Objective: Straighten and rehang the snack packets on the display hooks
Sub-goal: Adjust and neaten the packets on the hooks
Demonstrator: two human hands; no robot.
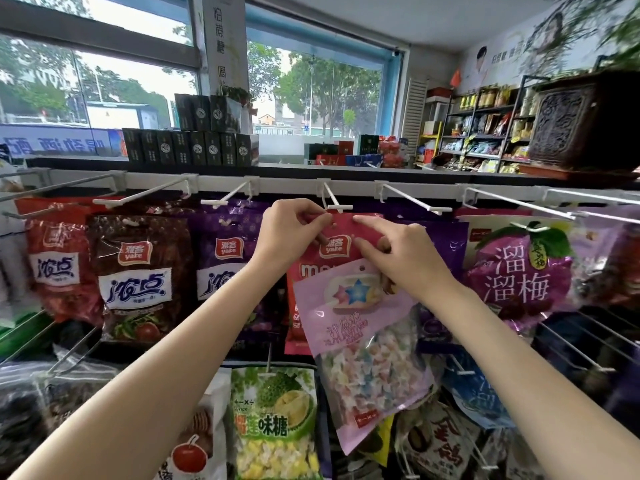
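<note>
Red packet [332,237]: glossy film bag at the middle of the top row, its header strip raised to the tip of the white display hook [340,207]; whether the hole is already on the hook cannot be told.
Left hand [291,230]: your fingers are curled, pinching the header's left corner just below the hook tip.
Right hand [394,254]: your forefinger lies stretched along the header's top edge; the other fingers curl over a pink packet [367,341] of pastel sweets, which hangs tilted in front of the red one.
Handling: judged light and limp; the smooth film will likely slip and buckle if you take it by the body.
Where to hold: keep to the sealed header, one pinch either side of the hang hole, so the strip stays taut.
Neighbours: brown packet [138,271] to the left, purple plum packet [519,268] to the right, both hanging.
</note>
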